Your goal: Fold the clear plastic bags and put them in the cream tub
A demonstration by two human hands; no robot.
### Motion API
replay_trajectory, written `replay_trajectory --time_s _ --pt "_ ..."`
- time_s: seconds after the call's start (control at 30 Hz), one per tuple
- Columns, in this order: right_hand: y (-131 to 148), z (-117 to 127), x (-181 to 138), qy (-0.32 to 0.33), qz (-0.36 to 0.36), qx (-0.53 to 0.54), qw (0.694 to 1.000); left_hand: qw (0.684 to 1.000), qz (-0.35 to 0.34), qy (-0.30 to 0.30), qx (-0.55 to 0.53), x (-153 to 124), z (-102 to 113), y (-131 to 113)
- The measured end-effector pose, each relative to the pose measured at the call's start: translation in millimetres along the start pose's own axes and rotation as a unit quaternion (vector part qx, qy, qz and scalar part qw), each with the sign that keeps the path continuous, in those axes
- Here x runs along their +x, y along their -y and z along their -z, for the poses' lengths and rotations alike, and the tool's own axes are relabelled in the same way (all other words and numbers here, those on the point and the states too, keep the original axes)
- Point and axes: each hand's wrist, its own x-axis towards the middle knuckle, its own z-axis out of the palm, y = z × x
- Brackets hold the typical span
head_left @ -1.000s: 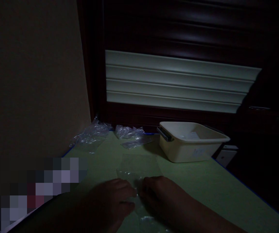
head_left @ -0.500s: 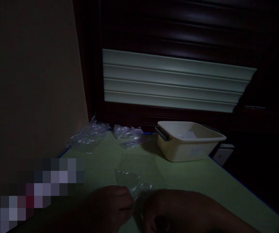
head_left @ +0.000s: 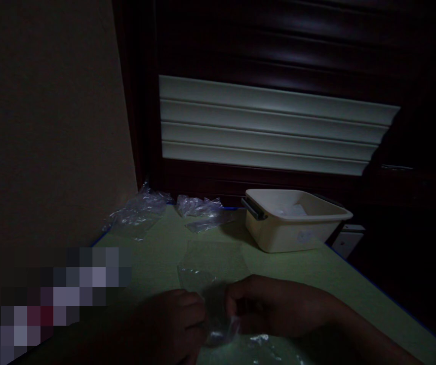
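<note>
The scene is very dark. My left hand and my right hand meet low in the picture over a green table. Both have their fingers curled and pinch a small clear plastic bag between them. The bag is crumpled and blurred where the fingers hold it. Just beyond the hands a flat clear plastic sheet lies on the table.
A cream plastic tub with a dark handle stands at the far right of the table. Crumpled clear plastic bags lie at the far edge near the wall. A dark shutter with pale slats rises behind.
My right hand has moved up and toward the left hand. The clear bag has been drawn in between the two hands and now looks smeared. The camera shifted slightly.
</note>
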Motion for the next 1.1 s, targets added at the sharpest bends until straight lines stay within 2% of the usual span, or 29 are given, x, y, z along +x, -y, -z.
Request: replay_trajectory --time_s 0.13,0.23,0.43,0.57,0.7,0.87,0.97,1.1 --pt "-4.3 0.3 3.4 -0.016 -0.025 0.109 0.994 0.999 0.011 -0.023 -0.042 -0.4 -1.6 2.5" --pt "-4.5 -1.2 5.7 -0.026 -0.031 0.149 0.988 0.997 0.015 -0.043 -0.058 1.2 -3.4 7.1" --pt "-6.9 -3.5 7.7 -0.019 -0.026 0.172 0.985 0.992 0.060 -0.071 -0.088 3.0 -13.4 15.0" --pt "-6.6 -4.7 8.1 -0.030 -0.020 0.173 0.984 0.984 0.065 -0.091 -0.141 4.2 -21.3 17.9" --pt "-1.0 -3.6 7.8 -0.045 -0.017 0.170 0.984 0.977 0.068 -0.127 -0.156 7.3 -20.8 17.3" --pt "0.3 -1.1 8.5 -0.023 -0.046 0.202 0.978 0.978 0.065 -0.131 -0.148 8.4 -18.1 16.4" --pt "-2.6 -0.8 7.4 -0.020 -0.066 0.176 0.982 0.980 0.061 -0.131 -0.139 7.8 -19.9 17.0" --pt "-5.6 -0.6 3.7 0.019 -0.042 0.037 0.998 0.979 0.055 -0.138 -0.140 7.6 -22.2 17.1"
